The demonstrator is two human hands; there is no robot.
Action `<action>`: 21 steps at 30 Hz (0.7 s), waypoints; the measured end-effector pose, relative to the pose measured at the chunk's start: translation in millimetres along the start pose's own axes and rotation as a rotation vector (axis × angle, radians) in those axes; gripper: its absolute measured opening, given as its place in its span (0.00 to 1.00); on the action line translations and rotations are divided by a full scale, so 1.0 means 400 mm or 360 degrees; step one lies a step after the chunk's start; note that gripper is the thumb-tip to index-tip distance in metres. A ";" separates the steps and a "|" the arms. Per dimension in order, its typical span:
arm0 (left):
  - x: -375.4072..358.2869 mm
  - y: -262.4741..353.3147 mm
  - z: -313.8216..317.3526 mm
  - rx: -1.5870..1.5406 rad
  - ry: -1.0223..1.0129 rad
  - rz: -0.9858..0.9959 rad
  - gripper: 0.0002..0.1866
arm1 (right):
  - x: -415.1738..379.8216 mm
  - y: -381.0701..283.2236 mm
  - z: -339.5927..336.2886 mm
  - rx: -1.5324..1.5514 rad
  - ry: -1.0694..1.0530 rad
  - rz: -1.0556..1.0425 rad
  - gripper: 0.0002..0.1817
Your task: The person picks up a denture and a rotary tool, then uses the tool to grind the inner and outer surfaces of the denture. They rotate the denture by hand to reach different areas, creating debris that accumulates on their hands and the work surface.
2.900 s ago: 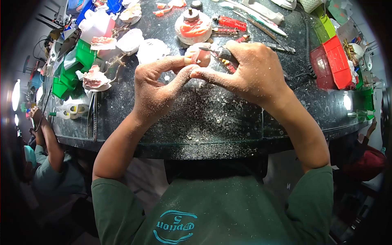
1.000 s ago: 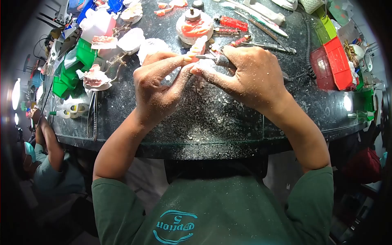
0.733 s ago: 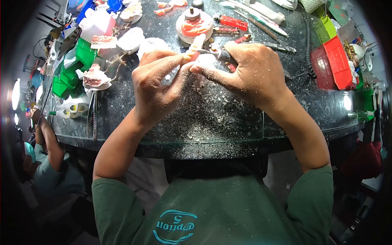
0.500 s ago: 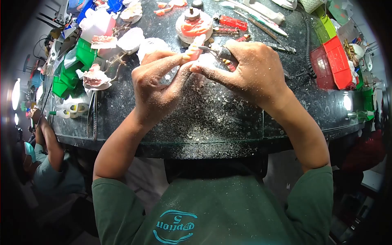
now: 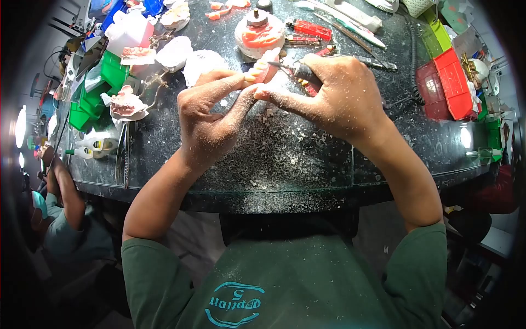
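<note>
Between the thumb and fingers of my left hand (image 5: 211,107) is a pink denture (image 5: 265,67) with pale teeth. My right hand (image 5: 342,90) grips a dark rotary handpiece (image 5: 298,71), its thin bur reaching to the denture's right side. The right thumb rests close to the left fingertips, under the denture. Pale dust coats both hands, and shavings (image 5: 274,148) lie scattered on the black table below them. Just beyond the denture stands a round white plaster piece (image 5: 257,35) with pink material and a metal knob on top.
Plaster dental models (image 5: 129,104), green bins (image 5: 114,71) and small bottles (image 5: 101,143) crowd the left. Red-handled tools (image 5: 309,29) and a toothbrush (image 5: 356,30) lie at the back. A red bin (image 5: 453,85) and a coiled cord (image 5: 413,66) are to the right. Another person (image 5: 68,214) sits at far left.
The denture has tilted slightly in my left fingers, showing more of its pink side. The handpiece has shifted a little with it. Both hands keep nearly the same place.
</note>
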State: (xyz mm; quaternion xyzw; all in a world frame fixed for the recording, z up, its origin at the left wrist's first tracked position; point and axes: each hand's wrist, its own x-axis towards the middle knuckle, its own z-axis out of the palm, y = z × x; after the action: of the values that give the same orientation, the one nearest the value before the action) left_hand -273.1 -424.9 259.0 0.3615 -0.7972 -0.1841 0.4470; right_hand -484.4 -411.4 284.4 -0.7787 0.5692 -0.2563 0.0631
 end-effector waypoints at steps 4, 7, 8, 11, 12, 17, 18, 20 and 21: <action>0.003 -0.007 0.003 0.0042 0.0034 0.0099 0.11 | 0.005 0.012 -0.002 -0.0074 0.0066 -0.0037 0.42; 0.005 -0.008 0.001 0.0096 0.0040 0.0204 0.12 | 0.001 0.010 0.001 -0.0051 0.0052 -0.0051 0.43; 0.007 -0.008 0.000 0.0117 0.0029 0.0244 0.12 | 0.002 0.011 0.000 -0.0056 0.0056 -0.0047 0.43; 0.008 -0.008 -0.001 0.0150 0.0058 0.0247 0.13 | 0.005 0.014 -0.001 -0.0065 0.0064 -0.0030 0.42; 0.008 -0.007 -0.002 0.0167 0.0045 0.0267 0.13 | 0.003 0.012 -0.001 -0.0068 0.0050 -0.0032 0.42; 0.012 -0.008 -0.001 0.0229 0.0056 0.0333 0.13 | 0.001 0.006 -0.004 -0.0079 0.0006 0.0006 0.41; 0.012 -0.007 -0.001 0.0236 0.0047 0.0340 0.13 | 0.000 0.007 -0.003 -0.0079 0.0010 -0.0003 0.41; 0.013 -0.002 -0.001 0.0251 0.0035 0.0352 0.13 | -0.003 0.007 0.002 -0.0079 0.0017 -0.0029 0.41; 0.012 -0.003 -0.001 0.0245 0.0034 0.0335 0.13 | -0.004 0.007 0.002 -0.0079 0.0023 -0.0041 0.41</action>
State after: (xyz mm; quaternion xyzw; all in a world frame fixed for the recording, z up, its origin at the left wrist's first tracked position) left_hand -273.8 -429.4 261.3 0.3111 -0.8377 -0.0706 0.4433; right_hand -486.8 -411.0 281.9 -0.7853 0.5658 -0.2487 0.0364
